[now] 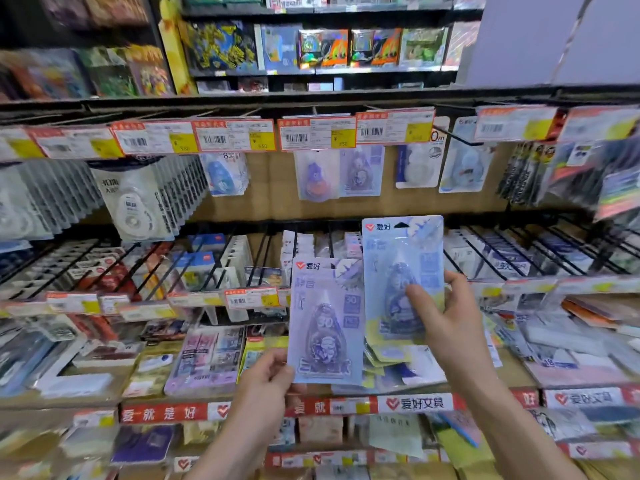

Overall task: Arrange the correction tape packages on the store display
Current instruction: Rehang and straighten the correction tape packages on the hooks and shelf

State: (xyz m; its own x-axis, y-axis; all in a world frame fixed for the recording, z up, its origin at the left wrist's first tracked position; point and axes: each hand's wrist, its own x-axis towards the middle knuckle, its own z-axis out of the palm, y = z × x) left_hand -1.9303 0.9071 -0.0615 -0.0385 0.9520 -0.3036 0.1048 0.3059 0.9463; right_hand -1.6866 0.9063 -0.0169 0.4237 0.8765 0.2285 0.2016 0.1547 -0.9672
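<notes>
Up front, both hands pinch pale blue carded correction tape packages (325,320) (403,278); I'd line hang-holes up with matching hook

A row of price tags (235,136) with barcodes and yellow patches runs across the upper middle of the frame, under a dark rail (311,98) — above it, at top centre, a back shelf holds bright boxes (323,48) beside a yellow post (175,46). Black wire dividers (159,268) slant across the middle left and right, and dark pen packs (526,171) hang at the upper right. Low down, a red strip (162,413) with white characters edges a shelf of flat packs — a purple pack (204,358) lies left of centre.
</notes>
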